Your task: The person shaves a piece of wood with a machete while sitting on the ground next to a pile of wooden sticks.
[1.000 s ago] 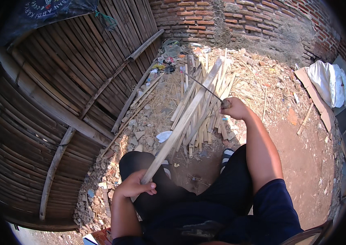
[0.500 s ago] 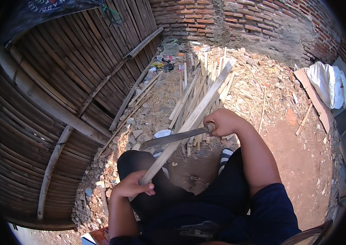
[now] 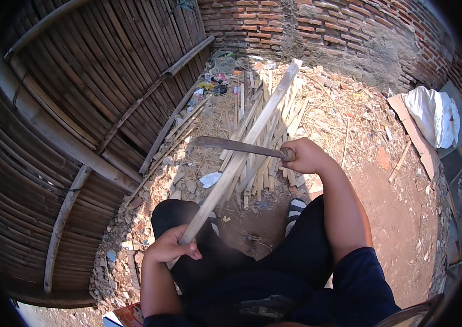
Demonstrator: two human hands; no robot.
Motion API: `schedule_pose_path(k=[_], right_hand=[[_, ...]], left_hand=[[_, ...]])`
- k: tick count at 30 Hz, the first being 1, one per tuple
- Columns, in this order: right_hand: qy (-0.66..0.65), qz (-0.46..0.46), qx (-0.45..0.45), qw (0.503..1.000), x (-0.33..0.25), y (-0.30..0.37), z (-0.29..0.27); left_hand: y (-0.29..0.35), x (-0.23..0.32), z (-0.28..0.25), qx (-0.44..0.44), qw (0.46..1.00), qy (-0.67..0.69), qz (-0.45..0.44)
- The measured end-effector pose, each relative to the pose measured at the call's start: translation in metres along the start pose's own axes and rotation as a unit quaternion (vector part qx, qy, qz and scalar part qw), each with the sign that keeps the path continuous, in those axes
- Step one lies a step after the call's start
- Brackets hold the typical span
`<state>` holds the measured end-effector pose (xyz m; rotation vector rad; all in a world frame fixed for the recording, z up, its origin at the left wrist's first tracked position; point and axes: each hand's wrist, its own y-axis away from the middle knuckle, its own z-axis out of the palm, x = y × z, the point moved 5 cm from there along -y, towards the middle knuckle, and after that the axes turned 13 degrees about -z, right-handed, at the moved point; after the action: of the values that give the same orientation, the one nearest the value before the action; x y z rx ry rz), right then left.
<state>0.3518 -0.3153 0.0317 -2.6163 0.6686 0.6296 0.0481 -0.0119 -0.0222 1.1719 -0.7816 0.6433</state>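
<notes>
My left hand (image 3: 174, 246) is wrapped round the near end of a long, pale wooden strip (image 3: 216, 197), close to my left knee. The strip slants up and away to the right, its far end above a pile of similar strips (image 3: 270, 133). In my right hand (image 3: 303, 155) is the handle of a machete (image 3: 236, 145). Its dark, broad blade points left and crosses over the strip about midway along. Whether the edge touches the wood I cannot tell. My right fingers are closed round the handle and partly hide it.
A bamboo wall (image 3: 105, 82) leans along the left, and a brick wall (image 3: 264, 24) stands at the back. Rubble and straw cover the ground. A white sack (image 3: 433, 117) and a brown board (image 3: 414, 133) lie at the right. My sandalled feet are beside the pile.
The machete has moved up along the strip, away from me, and its blade has swung so the tip sits higher. The strip's far end has risen and shifted slightly left.
</notes>
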Motion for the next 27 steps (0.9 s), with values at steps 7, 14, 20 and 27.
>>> schedule_pose_path(k=[7,14,20,27], right_hand=[[-0.026,0.088,0.038,0.995,0.049,-0.006,-0.002],[-0.068,0.182,0.122,0.973,0.041,0.004,-0.030],[0.071,-0.045,-0.064,0.994,-0.027,-0.009,0.019],[-0.067,0.203,0.117,0.970,0.074,-0.002,-0.010]], left_hand=[[0.003,0.004,0.003,0.033,0.999,-0.019,-0.019],[0.005,0.004,0.002,0.037,0.999,-0.006,-0.022],[0.004,0.001,0.005,0.034,0.999,-0.010,-0.031],[0.003,0.004,0.003,0.060,0.996,-0.045,-0.051]])
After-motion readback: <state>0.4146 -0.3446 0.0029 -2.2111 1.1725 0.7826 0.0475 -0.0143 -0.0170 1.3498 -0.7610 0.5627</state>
